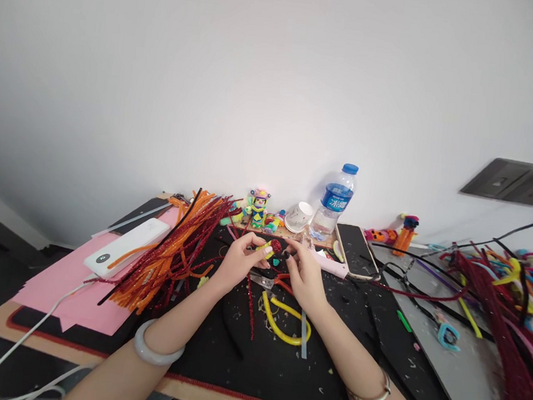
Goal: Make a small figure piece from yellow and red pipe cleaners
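My left hand (239, 261) and my right hand (303, 275) meet over the black mat (267, 367), both pinched on a small yellow and red pipe-cleaner piece (271, 247). A red glittery stem (250, 307) hangs down from it. Just below my hands lie yellow-handled pliers (281, 320) and red-handled scissors (269, 282). A pale bangle sits on my left wrist and a thin bracelet on my right.
A heap of orange and red pipe cleaners (168, 256) lies to the left, over pink paper (68, 293) with a white power bank (124, 245). Behind stand a toy figure (258, 209), paper cup (299, 216), water bottle (336, 201) and phone (355, 250). More coloured pipe cleaners (510, 298) fill the right.
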`<state>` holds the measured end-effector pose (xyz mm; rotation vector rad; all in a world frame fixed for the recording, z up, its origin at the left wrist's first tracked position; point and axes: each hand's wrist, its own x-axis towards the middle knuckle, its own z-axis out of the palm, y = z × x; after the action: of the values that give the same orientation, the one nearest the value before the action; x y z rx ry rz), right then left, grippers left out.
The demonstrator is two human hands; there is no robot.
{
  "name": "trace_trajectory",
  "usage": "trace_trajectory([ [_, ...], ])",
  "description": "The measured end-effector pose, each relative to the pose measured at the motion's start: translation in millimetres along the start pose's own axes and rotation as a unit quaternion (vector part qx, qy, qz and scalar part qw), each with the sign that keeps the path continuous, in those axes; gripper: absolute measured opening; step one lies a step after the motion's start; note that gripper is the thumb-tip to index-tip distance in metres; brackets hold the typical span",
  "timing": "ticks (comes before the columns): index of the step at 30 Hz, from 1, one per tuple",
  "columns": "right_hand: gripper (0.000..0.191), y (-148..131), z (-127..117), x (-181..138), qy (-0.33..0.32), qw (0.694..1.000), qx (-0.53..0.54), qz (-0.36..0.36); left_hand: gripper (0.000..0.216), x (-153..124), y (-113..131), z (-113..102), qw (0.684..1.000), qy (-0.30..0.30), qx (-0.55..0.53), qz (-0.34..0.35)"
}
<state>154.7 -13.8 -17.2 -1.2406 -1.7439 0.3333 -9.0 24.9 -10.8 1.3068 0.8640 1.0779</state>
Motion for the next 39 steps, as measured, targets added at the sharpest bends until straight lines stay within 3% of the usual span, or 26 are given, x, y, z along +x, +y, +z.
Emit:
trace_trajectory([
  [4,0.015,1.1,-1.5,-0.8,0.012,0.999,0.003,0.035,0.029,-0.4,0.6,-0.4,1.0,0.005,-0.004,0.0],
  [9,0.019,-1.0,-2.3,-1.3,-0.011,0.998,0.051,0.031,0.031,-0.6,2.4,0.9,1.0,0.013,-0.007,-0.004],
  [17,0.021,4.0,2.5,-0.9,-0.034,0.978,0.184,0.09,0.031,-0.3,5.4,1.6,1.0,0.021,-0.016,-0.008],
  [35,0.018,0.0,-2.3,-3.4,-0.006,0.957,0.24,0.165,0.031,-2.0,9.7,2.2,0.999,0.04,-0.007,-0.026],
  [39,0.029,-0.7,-3.2,-3.3,-0.017,0.974,0.181,0.133,0.03,-2.7,8.8,2.3,0.999,0.026,-0.004,-0.022],
])
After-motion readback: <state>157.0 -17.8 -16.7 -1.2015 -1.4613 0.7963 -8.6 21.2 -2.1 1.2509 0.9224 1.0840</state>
